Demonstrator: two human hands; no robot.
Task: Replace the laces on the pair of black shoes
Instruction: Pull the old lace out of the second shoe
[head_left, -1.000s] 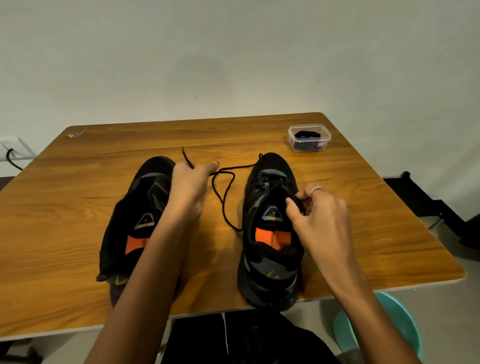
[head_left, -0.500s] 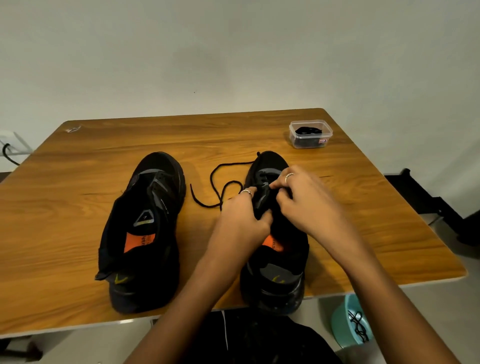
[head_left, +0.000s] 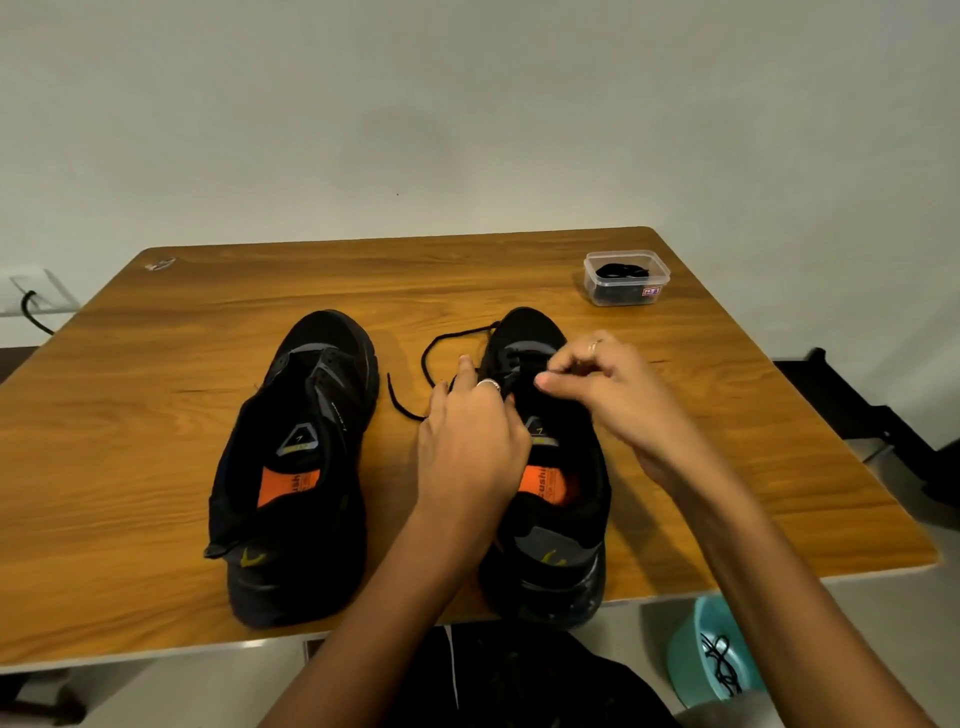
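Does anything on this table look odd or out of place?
Mostly no. The left shoe has no lace, its tongue slumped open, and a loose black lace trails on the table between the shoes.

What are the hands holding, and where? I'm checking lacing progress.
Both hands work at the eyelets of the right shoe. The right hand pinches the black lace there; the left hand grips the shoe's lacing area, though its exact hold is hidden.

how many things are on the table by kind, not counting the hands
black shoes: 2, left shoe and right shoe
loose black lace: 1
clear plastic box: 1
small scrap at the far left corner: 1
total: 5
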